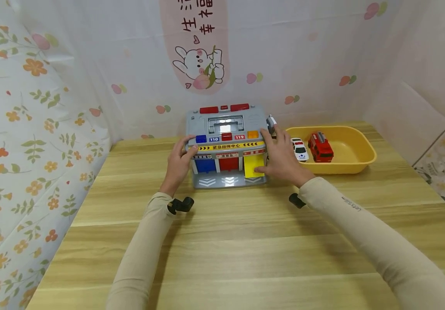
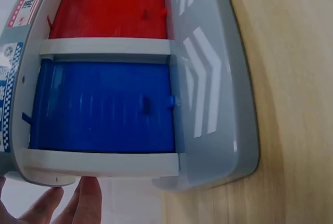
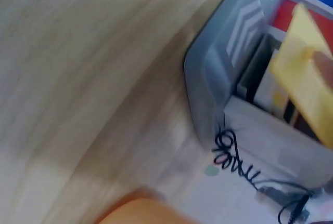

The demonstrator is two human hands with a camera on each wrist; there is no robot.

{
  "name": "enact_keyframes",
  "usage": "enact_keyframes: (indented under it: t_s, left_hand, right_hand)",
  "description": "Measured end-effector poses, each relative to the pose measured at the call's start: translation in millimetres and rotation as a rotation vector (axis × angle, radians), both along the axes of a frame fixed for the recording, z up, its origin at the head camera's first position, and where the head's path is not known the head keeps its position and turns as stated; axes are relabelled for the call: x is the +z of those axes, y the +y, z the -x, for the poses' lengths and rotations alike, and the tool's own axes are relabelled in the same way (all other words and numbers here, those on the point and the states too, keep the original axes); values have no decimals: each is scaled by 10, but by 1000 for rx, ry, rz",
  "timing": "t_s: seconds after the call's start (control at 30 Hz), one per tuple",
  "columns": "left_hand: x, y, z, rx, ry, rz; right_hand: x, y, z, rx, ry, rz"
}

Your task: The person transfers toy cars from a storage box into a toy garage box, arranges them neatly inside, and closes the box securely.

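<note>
A grey toy garage point(image 1: 230, 178) stands on the table with blue point(image 2: 104, 107), red point(image 2: 109, 16) and yellow point(image 1: 250, 163) doors. My left hand point(image 1: 177, 165) holds its left end, thumb at the roof's front edge; in the left wrist view the fingertips show beside the wall. My right hand point(image 1: 282, 159) lies over the right end, fingers at the roof edge and thumb on the yellow door. In the right wrist view that door is swung outward, and something white point(image 3: 266, 86) shows in the bay behind it. The blue and red doors are down.
A yellow bin point(image 1: 356, 165) to the right holds a white toy police car point(image 1: 300, 150) and a red toy fire truck point(image 1: 320, 148). A black coiled cord point(image 3: 231, 154) hangs by the garage's right side. A patterned cloth point(image 1: 129, 51) backs the table point(image 1: 222, 254).
</note>
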State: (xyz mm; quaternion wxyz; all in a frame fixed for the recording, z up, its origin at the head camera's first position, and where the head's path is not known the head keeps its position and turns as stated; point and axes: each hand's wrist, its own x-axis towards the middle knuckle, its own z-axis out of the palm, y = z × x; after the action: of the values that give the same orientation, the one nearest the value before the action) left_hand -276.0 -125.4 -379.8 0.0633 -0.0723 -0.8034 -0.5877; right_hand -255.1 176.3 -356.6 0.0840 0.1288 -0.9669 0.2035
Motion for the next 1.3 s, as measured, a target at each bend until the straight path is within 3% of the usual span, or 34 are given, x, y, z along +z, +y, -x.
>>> enact_keyframes:
  t_s: [0.17,0.4,0.63,0.67,0.93,1.07,1.3]
  left_hand:
    - [24,-13,8,-12,-12,-12]
    - [22,-4,2,-16,-16,-15]
    - [37,6,-5,-4,3,13]
    - [80,17,-36,-7,-6,13]
    - [48,-31,4,-1,5,36]
    - [44,-43,12,-3,9,28]
    - [19,-29,14,-22,2,9]
  right_hand:
    - [-76,-79,32,-20,78,-43]
    - [-201,-94,67,-22,195,10]
    - [-267,-98,106,-32,320,-22]
    - [-279,-100,112,-37,342,-27]
    - [-359,-133,170,-75,452,-59]
    - [-349,-130,177,-51,412,-43]
    - [-196,7,126,50,208,60]
